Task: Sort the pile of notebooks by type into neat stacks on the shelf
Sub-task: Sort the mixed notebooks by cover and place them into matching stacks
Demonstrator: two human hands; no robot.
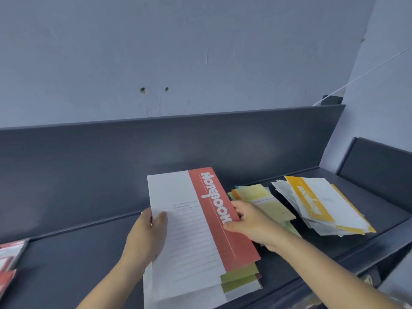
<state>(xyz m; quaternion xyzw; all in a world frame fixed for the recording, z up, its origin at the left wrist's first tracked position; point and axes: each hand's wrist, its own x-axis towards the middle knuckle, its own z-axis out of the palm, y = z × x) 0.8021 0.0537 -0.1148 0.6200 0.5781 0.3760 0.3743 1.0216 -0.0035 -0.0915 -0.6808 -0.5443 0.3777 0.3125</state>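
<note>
- Head view: the left hand (148, 237) grips the left edge of a bundle of notebooks (189, 253), thumb on the front and fingers behind.
- The right hand (252, 224) pinches the right edge, its thumb on the red band of the top red notebook (214, 219).
- The bundle is held tilted above the dark shelf (78, 264). Its lower end is fanned, with green-edged notebooks (238, 275) sticking out below the red one.
- Just right of the bundle lies a small pale-yellow pile (267, 201). Farther right is a splayed yellow-and-white pile (318, 204).
- A red-and-white stack (10, 255) shows at the far left edge of the shelf.
- The step looks like squaring or splitting the bundle. It would go best by tapping the lower edges on the shelf until they line up.
- Red and green covers should be separated before setting down, as the bundle appears mixed. The red one likely belongs with the stack at far left.
</note>
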